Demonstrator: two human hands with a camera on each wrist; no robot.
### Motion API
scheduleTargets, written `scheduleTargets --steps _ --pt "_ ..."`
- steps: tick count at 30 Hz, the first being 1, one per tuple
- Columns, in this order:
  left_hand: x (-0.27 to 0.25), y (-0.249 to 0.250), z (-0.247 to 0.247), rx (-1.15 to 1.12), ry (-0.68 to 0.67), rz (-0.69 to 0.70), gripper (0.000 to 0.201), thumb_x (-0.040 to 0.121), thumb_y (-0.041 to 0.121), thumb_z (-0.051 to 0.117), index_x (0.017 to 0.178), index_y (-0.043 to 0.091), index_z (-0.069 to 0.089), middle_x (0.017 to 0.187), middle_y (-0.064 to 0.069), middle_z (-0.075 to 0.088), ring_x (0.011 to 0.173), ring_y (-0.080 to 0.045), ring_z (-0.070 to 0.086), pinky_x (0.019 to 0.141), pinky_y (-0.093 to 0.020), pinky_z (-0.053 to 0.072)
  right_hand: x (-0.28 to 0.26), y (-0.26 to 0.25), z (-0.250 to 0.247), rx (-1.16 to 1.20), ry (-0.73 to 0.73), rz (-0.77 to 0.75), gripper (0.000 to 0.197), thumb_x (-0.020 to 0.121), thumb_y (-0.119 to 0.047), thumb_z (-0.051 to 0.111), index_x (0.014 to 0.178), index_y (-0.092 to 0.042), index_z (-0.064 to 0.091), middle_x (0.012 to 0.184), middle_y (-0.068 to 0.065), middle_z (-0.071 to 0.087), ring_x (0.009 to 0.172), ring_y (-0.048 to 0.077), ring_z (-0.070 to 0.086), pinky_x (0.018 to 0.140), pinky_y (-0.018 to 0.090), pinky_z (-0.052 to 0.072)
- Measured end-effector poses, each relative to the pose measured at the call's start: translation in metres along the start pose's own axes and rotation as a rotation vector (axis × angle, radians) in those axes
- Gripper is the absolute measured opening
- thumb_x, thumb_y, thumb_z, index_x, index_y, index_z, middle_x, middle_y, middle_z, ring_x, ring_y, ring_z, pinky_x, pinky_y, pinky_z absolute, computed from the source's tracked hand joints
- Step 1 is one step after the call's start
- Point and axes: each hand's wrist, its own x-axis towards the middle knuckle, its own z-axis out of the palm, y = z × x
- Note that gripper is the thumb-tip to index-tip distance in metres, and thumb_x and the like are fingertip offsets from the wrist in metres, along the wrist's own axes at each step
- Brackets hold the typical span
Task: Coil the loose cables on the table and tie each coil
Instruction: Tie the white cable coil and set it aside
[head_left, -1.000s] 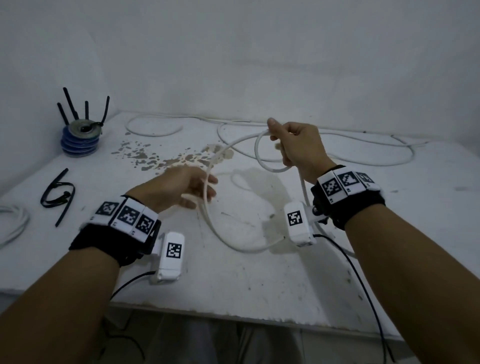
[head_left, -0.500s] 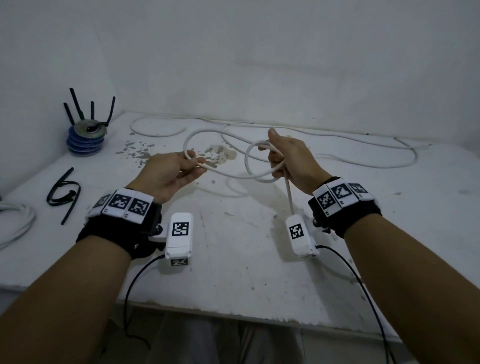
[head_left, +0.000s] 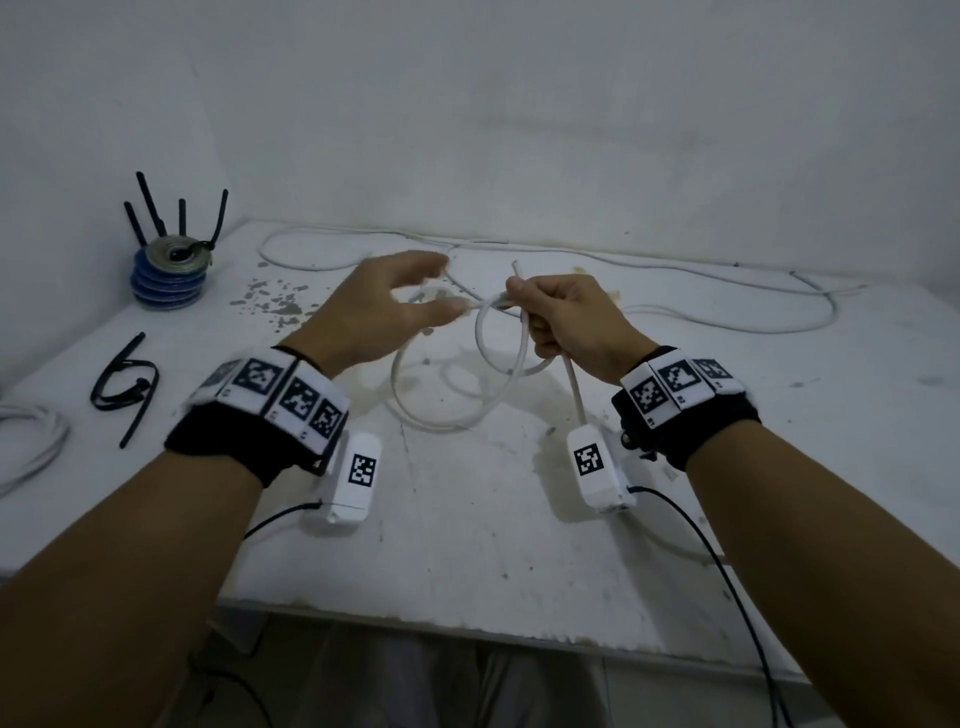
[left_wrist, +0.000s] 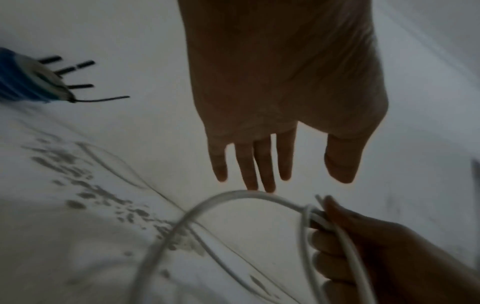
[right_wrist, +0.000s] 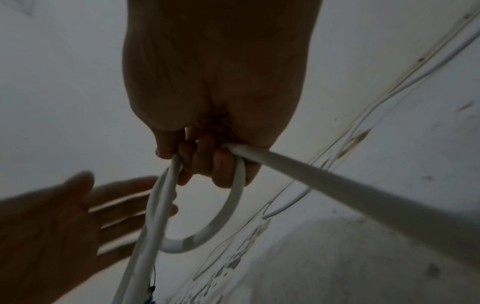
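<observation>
Gripping cable (head_left: 488, 358), right hand (head_left: 571, 327), mid-table (head_left: 467, 545)

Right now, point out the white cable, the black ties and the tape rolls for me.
white cable (head_left: 415, 410): head view, bottom of the hanging loop.
black ties (head_left: 124, 384): head view, middle of the bundle lying at table left.
tape rolls (head_left: 167, 280): head view, side of the blue stack.

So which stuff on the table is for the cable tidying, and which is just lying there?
For the job:
- white cable, looped, gripped by the right hand
- left hand, open beside it
- black ties

Just lying there:
- blue stack with black antennas
</observation>
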Motion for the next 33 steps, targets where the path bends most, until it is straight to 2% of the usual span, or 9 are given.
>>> scheduleTargets --steps 6,10,14,16,19,24,28,30,33 --pt "0.015 0.020 0.022 -0.020 -0.052 -0.046 0.011 0.092 0.015 0.068 0.098 0.012 0.077 0.071 0.003 0.070 0.051 0.001 0.059 0.058 -0.020 0.047 -0.003 -0.001 0.011 -0.209 0.038 -0.075 0.041 0.102 -0.031 0.053 0.087 0.003 0.071 0.067 0.014 0.053 0.052 0.014 0.047 0.048 0.031 0.044" --pt "0.018 0.009 0.029 -0.140 0.068 -0.153 0.014 0.097 0.010 0.059 0.099 0.006 0.072 0.076 -0.004 0.067 0.061 -0.009 0.056 0.058 -0.022 0.048 -0.006 0.006 0.009 -0.407 0.235 -0.285 0.044 0.102 -0.033 0.053 0.068 -0.007 0.061 0.058 0.012 0.047 0.052 0.016 0.043 0.054 0.035 0.040" --pt "0.019 0.000 0.032 -0.372 0.253 -0.236 0.016 0.100 0.008 0.053 0.107 0.004 0.066 0.076 -0.004 0.066 0.067 -0.012 0.061 0.061 -0.021 0.052 -0.006 0.004 0.008 -0.397 0.345 -0.286 0.021 0.090 -0.032 0.071 0.101 -0.015 0.078 0.071 0.004 0.070 0.060 0.017 0.064 0.063 0.033 0.056" --pt "0.019 -0.002 0.032 -0.459 0.288 -0.232 0.016 0.100 0.008 0.052 0.104 0.006 0.067 0.073 -0.003 0.066 0.068 -0.016 0.061 0.067 -0.029 0.053 -0.009 0.000 0.011 -0.422 0.252 -0.210 0.022 0.081 -0.030 0.081 0.094 -0.012 0.078 0.066 -0.002 0.071 0.050 0.012 0.063 0.056 0.024 0.053" --pt "0.015 0.000 0.035 -0.484 0.250 -0.160 0.016 0.099 0.007 0.051 0.099 0.008 0.067 0.068 -0.003 0.064 0.067 -0.017 0.058 0.067 -0.033 0.050 -0.009 -0.004 0.017 -0.442 0.286 -0.153 0.029 0.073 -0.028 0.088 0.072 -0.007 0.068 0.060 0.004 0.069 0.045 0.014 0.064 0.047 0.025 0.051" --pt "0.009 0.009 0.039 -0.661 0.059 -0.228 0.024 0.096 0.002 0.037 0.096 0.002 0.061 0.065 -0.006 0.055 0.050 -0.015 0.046 0.051 -0.028 0.033 -0.007 -0.007 0.022 -0.263 0.498 -0.120 0.042 0.072 -0.025 0.089 0.071 0.004 0.060 0.061 0.014 0.066 0.045 0.020 0.065 0.041 0.031 0.052" --pt "0.004 0.015 0.043 -0.437 -0.038 -0.267 0.029 0.101 0.037 0.046 0.101 0.015 0.065 0.062 0.001 0.055 0.047 -0.011 0.040 0.049 -0.023 0.033 -0.008 -0.012 0.032 -0.371 0.428 -0.141 0.028 0.079 -0.027 0.084 0.072 -0.003 0.069 0.064 0.006 0.070 0.055 0.014 0.069 0.059 0.029 0.059" --pt "0.005 0.015 0.043 -0.326 0.035 -0.255 0.023 0.098 0.039 0.053 0.103 0.021 0.068 0.072 0.004 0.065 0.051 -0.011 0.043 0.053 -0.025 0.038 -0.011 -0.016 0.034 -0.372 0.379 -0.144 0.009 0.087 -0.014 0.071 0.083 -0.007 0.076 0.076 0.004 0.073 0.070 0.015 0.072 0.075 0.034 0.060" --pt "0.009 0.010 0.041 -0.331 0.073 -0.245 0.012 0.094 0.029 0.062 0.101 0.026 0.071 0.071 0.013 0.067 0.048 -0.009 0.042 0.054 -0.024 0.039 -0.014 -0.018 0.033 -0.297 0.371 -0.110 0.017 0.085 -0.001 0.061 0.086 -0.008 0.076 0.081 0.006 0.075 0.076 0.020 0.073 0.079 0.039 0.061"
